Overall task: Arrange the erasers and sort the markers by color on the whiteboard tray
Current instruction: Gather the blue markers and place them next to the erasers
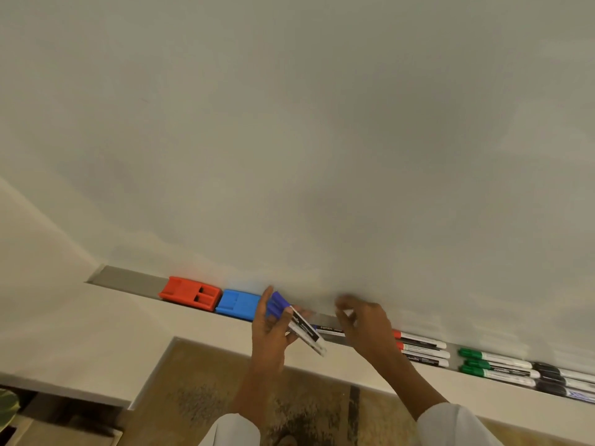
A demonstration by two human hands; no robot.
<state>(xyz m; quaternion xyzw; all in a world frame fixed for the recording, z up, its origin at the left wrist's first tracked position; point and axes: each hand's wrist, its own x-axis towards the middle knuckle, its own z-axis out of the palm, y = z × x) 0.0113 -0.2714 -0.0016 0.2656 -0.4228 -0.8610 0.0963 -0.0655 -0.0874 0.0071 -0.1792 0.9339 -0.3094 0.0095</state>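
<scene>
On the grey whiteboard tray (128, 280) a red eraser (190, 292) and a blue eraser (238, 305) lie side by side at the left. My left hand (270, 329) grips a bunch of blue-capped markers (299, 323), tilted, just right of the blue eraser. My right hand (363, 323) hovers over the tray with fingers curled near another marker (328, 329) lying there; whether it touches that marker is unclear. Further right lie red markers (421, 347), then green markers (492, 365), then black markers (560, 379).
The whiteboard (322, 123) fills the upper view. Below the tray runs a pale ledge (96, 333), and beneath it a brown patterned floor (225, 397). White sleeves cover both my forearms.
</scene>
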